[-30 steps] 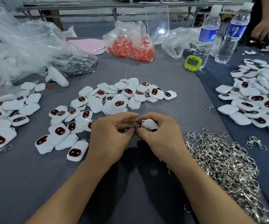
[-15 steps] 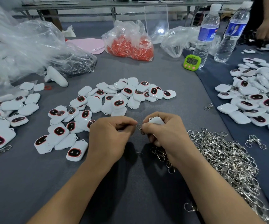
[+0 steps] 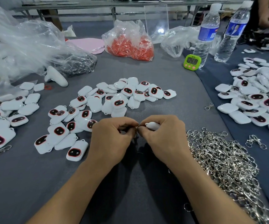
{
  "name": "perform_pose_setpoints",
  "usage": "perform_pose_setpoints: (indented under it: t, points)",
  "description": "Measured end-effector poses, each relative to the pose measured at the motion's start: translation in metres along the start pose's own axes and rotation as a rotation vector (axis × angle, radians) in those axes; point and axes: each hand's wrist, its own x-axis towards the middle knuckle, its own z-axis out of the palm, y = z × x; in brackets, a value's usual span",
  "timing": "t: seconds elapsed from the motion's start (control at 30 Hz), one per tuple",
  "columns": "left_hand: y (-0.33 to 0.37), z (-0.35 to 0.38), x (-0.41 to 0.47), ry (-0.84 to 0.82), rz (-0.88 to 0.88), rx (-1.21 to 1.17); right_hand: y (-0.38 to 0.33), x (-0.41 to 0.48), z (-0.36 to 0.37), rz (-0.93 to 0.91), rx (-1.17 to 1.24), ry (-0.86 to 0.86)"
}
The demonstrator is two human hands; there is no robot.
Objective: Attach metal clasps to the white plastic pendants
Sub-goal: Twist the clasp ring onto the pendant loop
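Pendant, smooth rounded white plastic, sits pinched in the right hand above grey cloth, the left hand pinching a small metal clasp against it; a crinkled clear bag holds orange pieces.

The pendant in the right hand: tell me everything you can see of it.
The pendant is white glossy plastic, rounded; no dark face shows. The curled fingers of the right hand hold it above the table and hide most of it. Its tapered end points toward the left hand, which pinches a small metal ring beside it; whether they are joined cannot be told.
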Motion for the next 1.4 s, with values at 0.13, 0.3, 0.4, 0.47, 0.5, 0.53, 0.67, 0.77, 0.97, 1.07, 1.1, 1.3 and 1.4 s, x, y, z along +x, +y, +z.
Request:
perform_pose_setpoints:
  t: [0.13,0.3,0.4,0.47,0.5,0.53,0.67,0.77,0.97,1.07,1.1,1.3,1.4]
  points:
    - [0.001,0.003,-0.001,-0.023,0.001,-0.032,0.001,0.002,0.0,0.006,0.01,0.025]
    - [0.001,0.003,0.001,-0.055,-0.107,-0.142,0.003,0.003,0.001,0.042,0.124,0.057]
    - [0.001,0.002,0.001,-0.093,-0.132,-0.192,0.006,0.006,0.0,0.066,0.192,0.071]
    - [0.001,0.002,0.002,-0.088,-0.137,-0.223,0.007,0.007,0.0,0.091,0.241,0.041]
    - [0.001,0.002,0.003,-0.086,-0.148,-0.244,0.008,0.008,0.0,0.107,0.274,0.017]
    - [0.001,0.002,0.004,-0.085,-0.163,-0.264,0.008,0.008,0.001,0.119,0.302,-0.005]
    - [-0.001,0.0,0.006,-0.098,-0.196,-0.289,0.009,0.008,0.002,0.137,0.313,-0.057]
    - [0.002,-0.001,0.006,-0.129,-0.222,-0.312,0.009,0.008,0.001,0.156,0.306,-0.079]
    - [0.008,-0.004,0.006,-0.139,-0.271,-0.383,0.006,0.008,0.0,0.171,0.363,-0.132]
    - [0.009,-0.005,0.006,-0.147,-0.28,-0.389,0.005,0.008,0.0,0.167,0.393,-0.163]
    - [0.009,-0.006,0.006,-0.155,-0.279,-0.388,0.004,0.008,-0.001,0.161,0.405,-0.178]
    - [0.009,-0.007,0.006,-0.182,-0.322,-0.442,0.002,0.008,-0.003,0.119,0.465,-0.273]
    - [0.008,-0.005,0.004,-0.053,-0.264,-0.332,0.003,0.007,-0.002,0.131,0.439,-0.25]
